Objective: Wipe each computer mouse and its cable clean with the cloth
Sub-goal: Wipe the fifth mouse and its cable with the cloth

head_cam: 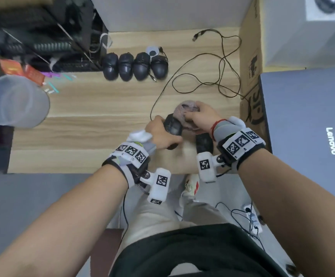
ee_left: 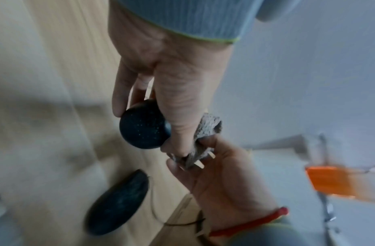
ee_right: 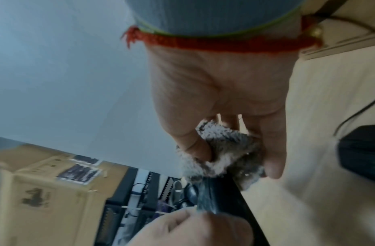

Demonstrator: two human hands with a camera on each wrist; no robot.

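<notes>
My left hand (head_cam: 163, 134) grips a black mouse (head_cam: 173, 125) just above the wooden table, thumb and fingers round its sides (ee_left: 143, 128). My right hand (head_cam: 199, 116) clutches a bunched grey cloth (head_cam: 185, 109) and presses it on the front end of that mouse (ee_right: 212, 194). The cloth (ee_right: 226, 153) is wadded between thumb and fingers. The mouse's black cable (head_cam: 202, 62) runs off in loops across the table to the far right. A second black mouse (head_cam: 204, 143) lies flat on the table under my right wrist (ee_left: 117, 204).
Several black mice (head_cam: 135, 65) sit in a row at the table's back. A clear plastic tub (head_cam: 15, 101) stands at the left edge. Cardboard boxes (head_cam: 251, 62) and a grey laptop box (head_cam: 306, 120) line the right side. Dark keyboards (head_cam: 42, 37) are stacked back left.
</notes>
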